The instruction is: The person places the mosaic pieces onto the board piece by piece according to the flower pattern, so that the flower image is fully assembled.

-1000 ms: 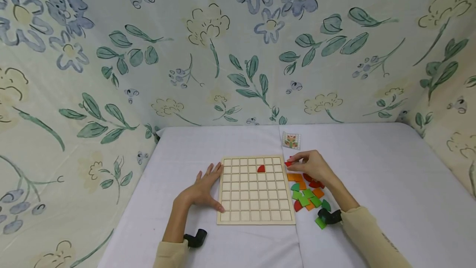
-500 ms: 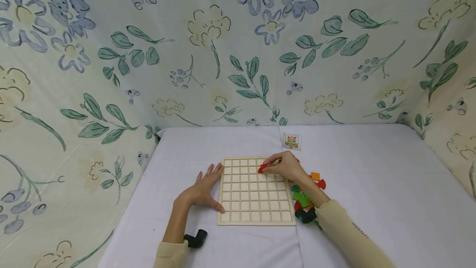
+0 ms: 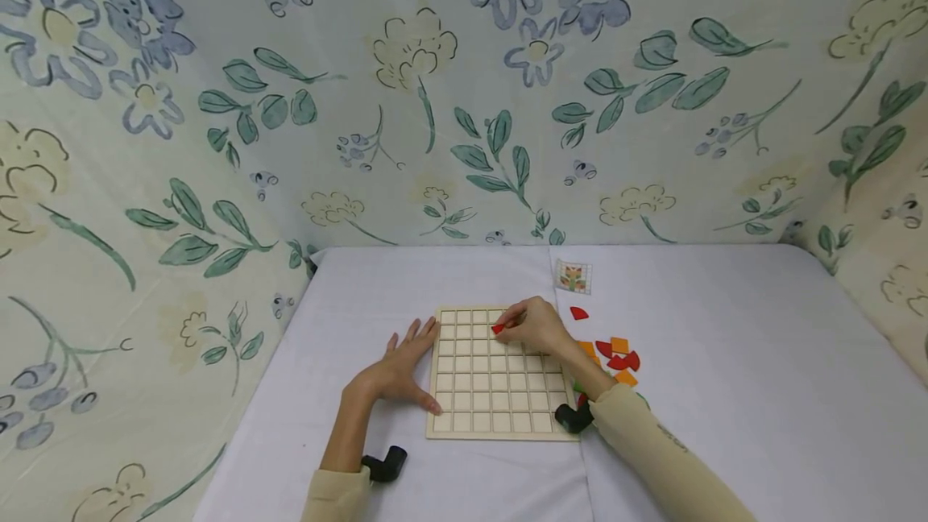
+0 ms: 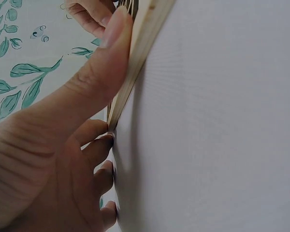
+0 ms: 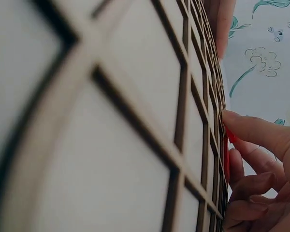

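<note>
Red piece (image 3: pixel 497 329) sits pinched in the right hand (image 3: pixel 535 325), at the far side of the wooden grid (image 3: pixel 481 399); left hand (image 3: pixel 395 374), fingers spread, touches its left edge.

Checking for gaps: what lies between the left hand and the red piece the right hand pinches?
Only the board, its cells empty there, in the head view.
</note>
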Motion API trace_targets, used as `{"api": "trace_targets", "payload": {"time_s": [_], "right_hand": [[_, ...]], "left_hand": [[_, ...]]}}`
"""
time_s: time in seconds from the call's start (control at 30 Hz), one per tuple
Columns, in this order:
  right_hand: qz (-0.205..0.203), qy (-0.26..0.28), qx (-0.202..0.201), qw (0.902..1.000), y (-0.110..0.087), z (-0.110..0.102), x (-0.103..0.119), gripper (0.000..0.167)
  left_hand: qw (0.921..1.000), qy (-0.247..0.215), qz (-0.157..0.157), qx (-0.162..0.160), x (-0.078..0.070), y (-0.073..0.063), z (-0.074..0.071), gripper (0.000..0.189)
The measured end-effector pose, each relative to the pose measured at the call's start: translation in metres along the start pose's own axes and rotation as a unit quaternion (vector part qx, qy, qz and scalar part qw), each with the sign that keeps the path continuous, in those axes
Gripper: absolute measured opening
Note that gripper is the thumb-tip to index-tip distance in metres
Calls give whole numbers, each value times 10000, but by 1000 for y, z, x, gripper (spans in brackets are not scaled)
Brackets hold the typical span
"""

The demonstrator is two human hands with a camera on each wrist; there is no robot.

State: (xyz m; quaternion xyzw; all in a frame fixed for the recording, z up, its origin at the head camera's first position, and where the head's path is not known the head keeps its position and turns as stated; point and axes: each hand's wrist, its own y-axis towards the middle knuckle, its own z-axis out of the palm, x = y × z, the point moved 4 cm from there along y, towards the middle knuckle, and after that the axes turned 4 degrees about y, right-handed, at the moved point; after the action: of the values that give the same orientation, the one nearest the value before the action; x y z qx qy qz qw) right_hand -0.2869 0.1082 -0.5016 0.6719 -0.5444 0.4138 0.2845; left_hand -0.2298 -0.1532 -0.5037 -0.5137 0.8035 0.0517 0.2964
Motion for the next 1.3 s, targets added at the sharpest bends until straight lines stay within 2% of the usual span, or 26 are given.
{"api": "trace_targets", "payload": {"time_s": [0.17, 0.5, 1.3], "right_hand": [[92, -196, -45, 9998, 1, 1, 0, 13], [234, -79, -94, 9997, 1, 0, -2, 12], [147, -96, -129, 9998, 1, 0, 2, 11]], "left_hand": [[10000, 82, -38, 31, 1, 1, 1, 140], [9999, 92, -71, 6, 1, 1, 1, 141], [10000, 55, -49, -32, -1, 1, 1, 141]]}}
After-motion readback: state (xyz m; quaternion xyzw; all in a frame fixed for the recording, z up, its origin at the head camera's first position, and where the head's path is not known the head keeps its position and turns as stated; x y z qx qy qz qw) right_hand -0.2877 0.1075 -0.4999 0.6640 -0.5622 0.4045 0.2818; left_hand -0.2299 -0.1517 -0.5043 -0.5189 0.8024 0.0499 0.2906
